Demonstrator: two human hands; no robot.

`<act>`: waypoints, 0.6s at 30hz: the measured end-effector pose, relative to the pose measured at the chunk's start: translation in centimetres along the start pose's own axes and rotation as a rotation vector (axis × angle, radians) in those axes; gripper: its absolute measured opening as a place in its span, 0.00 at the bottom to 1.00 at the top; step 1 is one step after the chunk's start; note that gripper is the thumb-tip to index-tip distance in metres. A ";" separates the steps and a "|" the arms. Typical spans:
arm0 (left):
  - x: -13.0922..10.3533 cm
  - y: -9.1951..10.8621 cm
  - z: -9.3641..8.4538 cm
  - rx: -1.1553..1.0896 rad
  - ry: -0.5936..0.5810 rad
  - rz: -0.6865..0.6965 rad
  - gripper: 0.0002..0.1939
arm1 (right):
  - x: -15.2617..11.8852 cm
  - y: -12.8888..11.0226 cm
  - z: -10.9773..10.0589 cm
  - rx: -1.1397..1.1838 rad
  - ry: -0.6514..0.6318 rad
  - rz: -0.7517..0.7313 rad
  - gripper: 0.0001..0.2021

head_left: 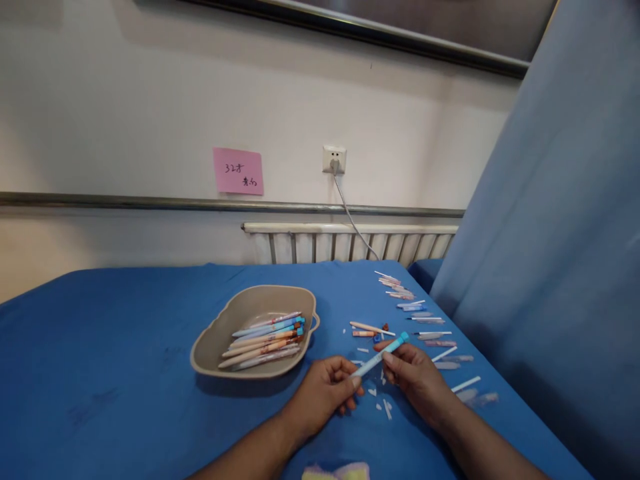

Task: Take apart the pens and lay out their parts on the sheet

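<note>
A light blue pen (pixel 373 363) with a brighter blue top is held slantwise above the table between both hands. My left hand (pixel 327 387) pinches its lower end between thumb and fingers. Close to the blue top, the fingers of my right hand (pixel 413 373) are closed on the same pen. Just beyond the hands lie loose pen parts, among them a beige barrel (pixel 371 327) and an orange piece (pixel 364 334). Small white scraps (pixel 387 409) are scattered under and in front of the hands.
Left of the hands stands a beige basket (pixel 210 360) holding several pens (pixel 265 347). Several pen parts and white sticks (pixel 433 320) line the table's right side. A blue cloth (pixel 125 347) covers the table. A blue curtain (pixel 560 233) hangs at right; a yellowish item (pixel 337 472) lies at the near edge.
</note>
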State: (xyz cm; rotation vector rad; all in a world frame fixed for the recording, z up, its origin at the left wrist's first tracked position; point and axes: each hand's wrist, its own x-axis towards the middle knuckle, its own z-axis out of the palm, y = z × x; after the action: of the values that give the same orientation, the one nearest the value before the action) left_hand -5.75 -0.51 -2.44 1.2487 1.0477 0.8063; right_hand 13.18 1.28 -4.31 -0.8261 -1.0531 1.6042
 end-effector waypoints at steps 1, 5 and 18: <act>-0.1 0.0 0.1 0.026 -0.016 -0.004 0.14 | 0.0 0.0 0.0 -0.030 0.002 -0.002 0.13; -0.4 0.0 0.5 0.092 -0.040 -0.007 0.11 | -0.1 0.1 0.0 -0.142 0.025 -0.017 0.14; -0.5 -0.2 0.5 0.103 -0.084 0.048 0.12 | -0.3 0.4 0.7 -0.154 -0.007 -0.046 0.14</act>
State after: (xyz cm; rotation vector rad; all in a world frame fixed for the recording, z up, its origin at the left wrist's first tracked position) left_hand -5.48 -1.18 -2.58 1.3881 1.0048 0.7370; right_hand 12.50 0.82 -4.37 -0.8925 -1.2041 1.5020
